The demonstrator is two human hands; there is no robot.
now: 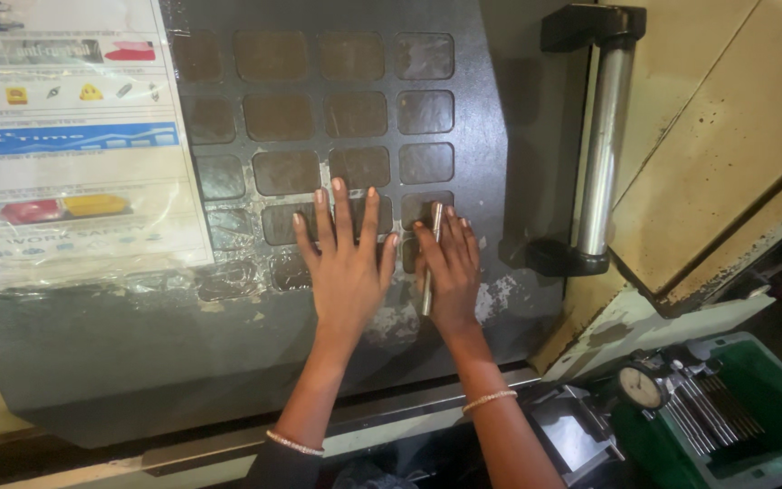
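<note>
Centre of frame, on the dark machine door [337,353]: left hand [346,267] lies flat, fingers spread, holding nothing. Right hand [450,272] pins a slim metal rod [431,258] upright against the panel, fingers loosely over it, not curled around. Best keep both palms square and rod pressed flat. Door handle [601,149] upper right, dial gauge [642,388] lower right.

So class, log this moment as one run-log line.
left hand: flat on dark panel | right hand: holds thin metal rod against panel
</note>
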